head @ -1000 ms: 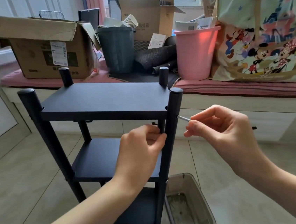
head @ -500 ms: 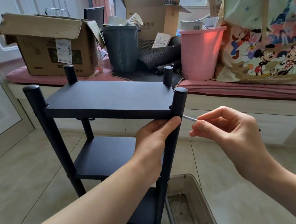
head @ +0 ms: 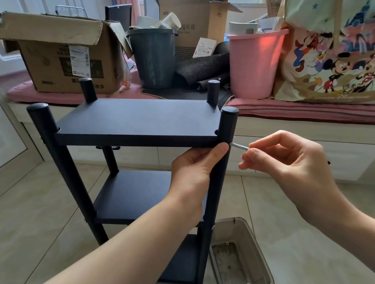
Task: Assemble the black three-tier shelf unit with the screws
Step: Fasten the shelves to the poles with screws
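Note:
The black three-tier shelf unit (head: 133,122) stands upright on the tiled floor, with four round posts. My left hand (head: 194,171) grips the near right post (head: 227,126) just under the top board, thumb on the board's lower edge. My right hand (head: 283,161) pinches a thin silver tool (head: 239,146) whose tip sits at the side of that post, level with the top board. The screw itself is hidden.
A grey plastic tray (head: 263,263) holding a few small screws lies on the floor at the shelf's right foot. Behind, a pink-cushioned bench carries a cardboard box (head: 64,60), a dark bin (head: 153,57), a pink bucket (head: 254,63) and a cartoon bag (head: 338,45).
My left hand moved up from the post's middle and now grips it just below the top board. My right hand stays at the post with the tool.

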`<move>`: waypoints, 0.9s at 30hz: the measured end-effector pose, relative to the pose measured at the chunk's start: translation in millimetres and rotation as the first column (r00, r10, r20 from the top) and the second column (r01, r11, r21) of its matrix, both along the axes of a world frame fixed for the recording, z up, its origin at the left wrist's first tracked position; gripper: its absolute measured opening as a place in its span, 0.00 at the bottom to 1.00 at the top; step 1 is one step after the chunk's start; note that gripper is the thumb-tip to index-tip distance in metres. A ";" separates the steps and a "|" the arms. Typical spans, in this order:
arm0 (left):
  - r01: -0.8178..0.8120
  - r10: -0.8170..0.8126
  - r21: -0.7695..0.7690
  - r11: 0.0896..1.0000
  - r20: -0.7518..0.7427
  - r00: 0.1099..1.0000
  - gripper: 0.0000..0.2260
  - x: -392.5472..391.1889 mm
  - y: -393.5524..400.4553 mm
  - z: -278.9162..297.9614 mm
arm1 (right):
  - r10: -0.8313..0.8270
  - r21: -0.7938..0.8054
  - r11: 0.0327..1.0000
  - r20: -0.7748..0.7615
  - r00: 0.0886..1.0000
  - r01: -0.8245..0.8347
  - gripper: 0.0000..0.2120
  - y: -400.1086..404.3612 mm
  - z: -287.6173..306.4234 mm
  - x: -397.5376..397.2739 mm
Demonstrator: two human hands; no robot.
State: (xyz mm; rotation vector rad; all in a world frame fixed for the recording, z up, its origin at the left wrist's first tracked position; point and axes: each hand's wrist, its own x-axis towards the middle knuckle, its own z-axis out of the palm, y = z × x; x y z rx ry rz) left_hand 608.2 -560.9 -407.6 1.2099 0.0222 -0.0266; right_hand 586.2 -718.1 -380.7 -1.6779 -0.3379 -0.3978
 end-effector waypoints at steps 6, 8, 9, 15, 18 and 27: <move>-0.008 0.008 0.004 1.000 0.010 1.000 0.20 -2.6 -1.4 2.8 | -0.001 -0.104 0.995 0.038 0.999 0.005 0.05 5.3 -0.3 -0.9; -0.013 0.013 0.008 1.000 0.011 1.000 0.21 -3.6 -2.0 3.4 | -0.011 -0.126 0.992 0.047 0.999 0.017 0.05 7.3 -0.1 0.4; -0.015 0.015 0.009 1.000 0.014 1.000 0.20 -3.9 -2.4 3.5 | -0.016 -0.127 0.992 0.052 0.999 0.022 0.05 8.0 0.4 0.9; -0.041 0.037 0.056 0.998 0.062 0.997 0.06 -3.3 -3.0 -1.7 | -0.038 -0.153 0.987 0.082 0.996 0.050 0.08 10.4 2.4 2.0; -0.059 0.049 0.086 0.995 0.111 0.993 0.03 -3.6 -0.8 -5.4 | -0.065 -0.175 0.982 0.070 0.995 0.076 0.08 7.5 2.1 4.2; -0.083 0.053 0.134 0.988 0.211 0.976 0.05 0.1 2.5 -12.0 | -0.112 -0.303 0.940 0.161 0.981 0.157 0.07 8.5 2.5 7.8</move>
